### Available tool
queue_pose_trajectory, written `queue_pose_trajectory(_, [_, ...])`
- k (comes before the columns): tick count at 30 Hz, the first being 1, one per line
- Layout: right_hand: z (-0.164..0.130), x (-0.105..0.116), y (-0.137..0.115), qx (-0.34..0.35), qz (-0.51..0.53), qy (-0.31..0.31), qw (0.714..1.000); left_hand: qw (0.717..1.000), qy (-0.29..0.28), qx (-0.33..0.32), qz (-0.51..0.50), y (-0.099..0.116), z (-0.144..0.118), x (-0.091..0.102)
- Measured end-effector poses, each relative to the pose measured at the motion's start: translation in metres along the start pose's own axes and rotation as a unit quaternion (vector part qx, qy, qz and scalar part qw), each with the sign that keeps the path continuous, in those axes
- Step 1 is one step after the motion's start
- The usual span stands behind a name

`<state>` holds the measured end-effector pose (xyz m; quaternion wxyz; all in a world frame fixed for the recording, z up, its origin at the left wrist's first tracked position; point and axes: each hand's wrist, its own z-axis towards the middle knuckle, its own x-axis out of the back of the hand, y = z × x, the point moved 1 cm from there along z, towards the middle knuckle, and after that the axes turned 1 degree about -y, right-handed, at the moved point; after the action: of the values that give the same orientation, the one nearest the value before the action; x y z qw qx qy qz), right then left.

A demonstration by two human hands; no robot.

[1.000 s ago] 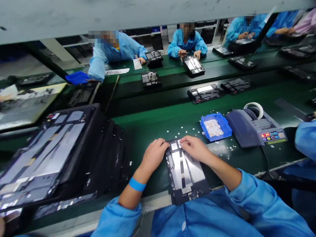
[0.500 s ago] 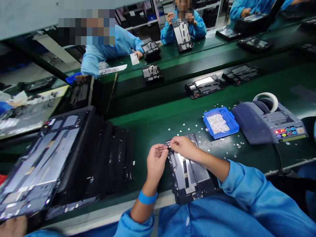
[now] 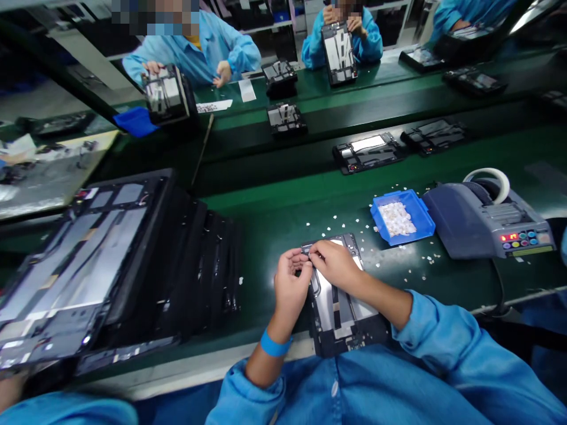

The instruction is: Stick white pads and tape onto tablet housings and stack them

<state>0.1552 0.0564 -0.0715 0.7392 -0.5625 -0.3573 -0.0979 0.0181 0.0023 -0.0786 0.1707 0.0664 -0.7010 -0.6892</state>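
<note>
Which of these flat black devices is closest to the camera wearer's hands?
The device at the near edge of the table, with the left hand and right hand at its far left corner. Others are farther off, some in the stack at left.

Glossy green bench (image 3: 261, 254), metal-look units, soft cloth sleeves (image 3: 452, 336).
Front unit (image 3: 325, 307): smooth, silvery metal-look plates, dark plastic-look frame. Stacked units (image 3: 80, 254): similar silvery sheen, mostly matt black sides. Tray (image 3: 426, 221): smooth blue plastic, slightly shiny. White bits (image 3: 396, 218): matt, papery. Dispenser (image 3: 458, 227): smooth grey plastic, satin. Sleeve cloth: matt, wrinkled. Wristband (image 3: 274, 344): smooth, flat blue.
</note>
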Motion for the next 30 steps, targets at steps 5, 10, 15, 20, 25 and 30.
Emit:
queue_pose_trajectory(5, [-0.0006,0.0016,-0.0002,-0.01,-0.005,-0.01,1.0,1.0,-0.007,-0.004,0.015,-0.0037,0.0016,-0.0008])
queue_pose_trajectory(10, [-0.0026,0.0034,-0.0006,0.006,-0.017,-0.037,0.999,1.0,0.0,-0.002,0.028,-0.008,0.0049,0.0025])
queue_pose_trajectory(15, [-0.0027,0.0043,-0.0008,0.008,-0.066,-0.039,0.997,0.995,-0.011,-0.046,0.087,-0.0035,0.0013,0.0028])
queue_pose_trajectory(20, [-0.0021,0.004,-0.0021,-0.007,-0.092,-0.03,0.995,0.996,0.006,-0.035,0.081,-0.0007,0.0007,0.0011])
queue_pose_trajectory(25, [-0.0045,0.0017,0.0002,0.016,-0.048,-0.027,0.998,0.999,-0.019,0.047,-0.012,-0.0032,0.0059,0.0024])
queue_pose_trajectory(30, [-0.0075,-0.0019,0.0021,0.046,-0.103,-0.03,0.993,0.99,0.0,-0.029,0.137,-0.0005,0.0028,0.0052])
